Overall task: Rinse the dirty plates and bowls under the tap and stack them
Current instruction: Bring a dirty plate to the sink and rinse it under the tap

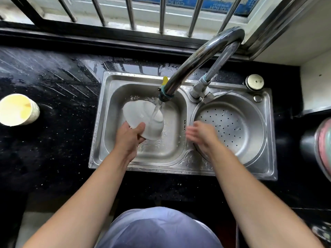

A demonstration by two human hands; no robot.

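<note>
A white bowl [141, 115] is tilted over the left basin of the steel sink [180, 169], under the running tap [200, 56]. Water falls from the spout onto the bowl's right side. My left hand [129, 136] grips the bowl at its near rim, thumb on top. My right hand [203, 134] hovers apart from the bowl, over the divider between the basins, fingers spread and blurred, holding nothing. A stack of white bowls [17, 110] with yellowish residue in the top one stands on the counter at far left.
The right basin holds a perforated steel strainer [231, 129]. The black counter [53, 122] is wet around the sink. A round metal cap [254, 81] sits at the sink's back right corner. Window bars [130, 11] run behind. A blurred round object [324, 145] is at the right edge.
</note>
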